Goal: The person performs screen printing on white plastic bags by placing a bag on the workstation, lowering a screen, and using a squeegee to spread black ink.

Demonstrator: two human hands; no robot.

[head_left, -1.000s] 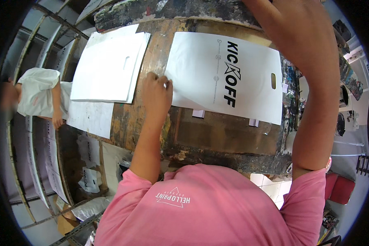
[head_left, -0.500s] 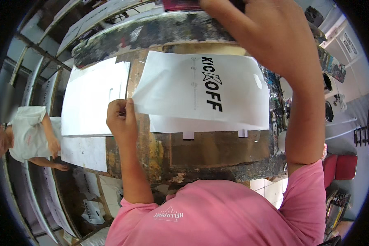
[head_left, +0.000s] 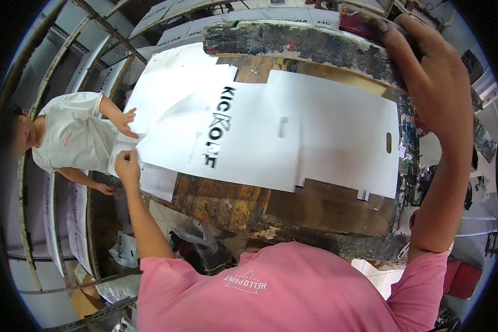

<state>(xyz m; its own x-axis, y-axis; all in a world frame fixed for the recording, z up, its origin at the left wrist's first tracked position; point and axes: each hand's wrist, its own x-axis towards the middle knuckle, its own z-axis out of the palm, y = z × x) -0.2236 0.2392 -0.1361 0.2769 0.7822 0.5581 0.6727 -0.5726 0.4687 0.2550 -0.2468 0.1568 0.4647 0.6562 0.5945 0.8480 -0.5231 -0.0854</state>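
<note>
My left hand (head_left: 128,169) pinches the corner of a white plastic bag (head_left: 254,138) with bold black lettering. The bag stretches out to the right, its surface slightly rippled. Under its right end lies a plain white bag (head_left: 343,127) with an oval handle hole, flat on the worktable. At the upper right my right hand (head_left: 434,72) is curled around a dark red, ink-stained block (head_left: 362,23); its exact kind is unclear. Beside that hand runs a thick paint-crusted bar (head_left: 293,47) along the table's far side.
A stack of white sheets (head_left: 185,74) lies at the table's left. Past it stands a co-worker in a white shirt (head_left: 77,130), one hand (head_left: 124,122) reaching beside the printed bag. Racks (head_left: 50,182) with printed bags line the left. A red chair (head_left: 463,276) is at right.
My left hand has drawn the printed bag leftward, toward the stack, uncovering the plain bag beneath. The co-worker's hand now reaches close to it. My right hand keeps its hold on the block.
</note>
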